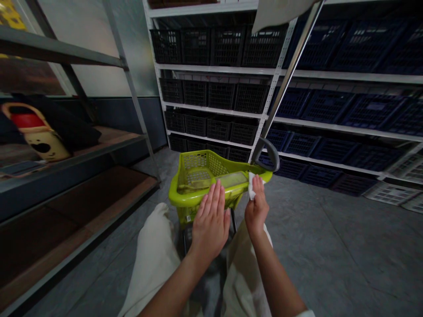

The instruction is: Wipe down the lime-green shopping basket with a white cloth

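basket (198, 176) ahead on floor | crate shelves (264, 119) behind | rack (66, 154) left

Nothing really readable here, tbh. There's a small white sticker (188, 218) low on the green basket (178, 199), but it's too tiny and blurry to make out. The yellow sign (9, 15) top left is just smudge.

Left hand (211, 218): open, flat, fingers together, tips at the near rim of the green basket (176, 197). Right hand (256, 210): just right of it at the same rim, fingers curled, apparently pinching a white cloth (251, 187). Both forearms bare, extended toward the basket.
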`<action>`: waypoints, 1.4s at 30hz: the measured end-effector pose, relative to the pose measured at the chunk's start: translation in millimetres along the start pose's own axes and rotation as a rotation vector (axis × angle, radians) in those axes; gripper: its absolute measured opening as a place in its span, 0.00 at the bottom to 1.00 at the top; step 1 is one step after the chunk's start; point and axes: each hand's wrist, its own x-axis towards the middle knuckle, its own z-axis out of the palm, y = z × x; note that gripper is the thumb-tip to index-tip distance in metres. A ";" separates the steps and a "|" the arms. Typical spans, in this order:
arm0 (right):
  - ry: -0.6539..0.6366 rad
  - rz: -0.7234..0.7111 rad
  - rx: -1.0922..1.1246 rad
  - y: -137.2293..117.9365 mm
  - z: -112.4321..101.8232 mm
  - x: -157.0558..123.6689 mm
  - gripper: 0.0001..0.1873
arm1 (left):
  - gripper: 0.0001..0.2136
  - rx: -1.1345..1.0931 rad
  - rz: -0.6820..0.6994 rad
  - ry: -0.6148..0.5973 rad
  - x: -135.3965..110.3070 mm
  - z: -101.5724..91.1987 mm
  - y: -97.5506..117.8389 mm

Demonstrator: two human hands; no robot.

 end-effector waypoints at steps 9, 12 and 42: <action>-0.052 -0.090 0.026 5.9 -1.6 -1.2 0.35 | 0.32 0.002 -0.001 -0.010 -0.7 0.6 0.6; 0.020 0.011 0.007 -0.7 1.9 -2.7 0.35 | 0.32 0.008 -0.003 -0.015 -0.4 1.5 1.8; -0.052 -0.067 0.033 0.6 -4.3 23.5 0.23 | 0.23 -0.137 0.071 0.124 -20.5 -3.2 -66.7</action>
